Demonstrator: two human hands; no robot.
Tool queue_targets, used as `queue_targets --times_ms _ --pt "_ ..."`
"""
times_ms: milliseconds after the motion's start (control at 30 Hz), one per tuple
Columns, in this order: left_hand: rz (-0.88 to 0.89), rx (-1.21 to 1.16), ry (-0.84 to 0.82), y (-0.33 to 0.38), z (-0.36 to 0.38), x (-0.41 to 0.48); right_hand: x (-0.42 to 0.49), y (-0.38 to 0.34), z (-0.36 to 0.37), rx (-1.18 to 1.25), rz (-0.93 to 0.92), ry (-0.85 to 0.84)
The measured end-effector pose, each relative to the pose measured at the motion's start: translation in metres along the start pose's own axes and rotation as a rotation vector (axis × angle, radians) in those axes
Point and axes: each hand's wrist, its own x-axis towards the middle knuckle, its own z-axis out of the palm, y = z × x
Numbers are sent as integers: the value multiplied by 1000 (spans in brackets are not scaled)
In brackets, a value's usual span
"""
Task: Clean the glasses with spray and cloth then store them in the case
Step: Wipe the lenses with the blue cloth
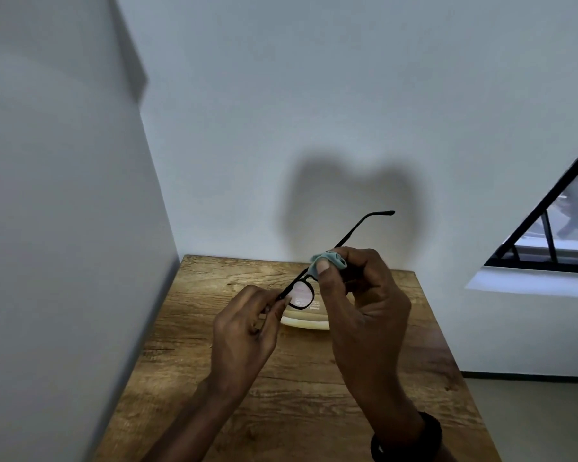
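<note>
Black-framed glasses (302, 295) are held up above the table, one temple arm pointing up and to the right. My left hand (244, 325) pinches the frame at its left end. My right hand (357, 295) grips a small light-blue cloth (331, 261) and presses it with thumb and fingers on the frame near the right lens. A cream-coloured case (306, 320) lies on the table right behind the hands, mostly hidden by them. No spray bottle is in sight.
The wooden table (297, 378) stands in a corner, with a white wall to the left and behind. A barred window (554, 235) is at the right. A dark band is on my right wrist (411, 438).
</note>
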Motion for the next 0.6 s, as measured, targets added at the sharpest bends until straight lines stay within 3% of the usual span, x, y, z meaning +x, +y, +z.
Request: queue_targets --times_ms 200,400,600 --pt "16 -28 2 1 -1 1 -2 2 -9 39 65 24" --pt "-81 -7 45 -16 1 -6 11 -12 -25 167 -14 137" --pt "-135 -44 78 -12 3 -7 -1 10 -12 83 72 32"
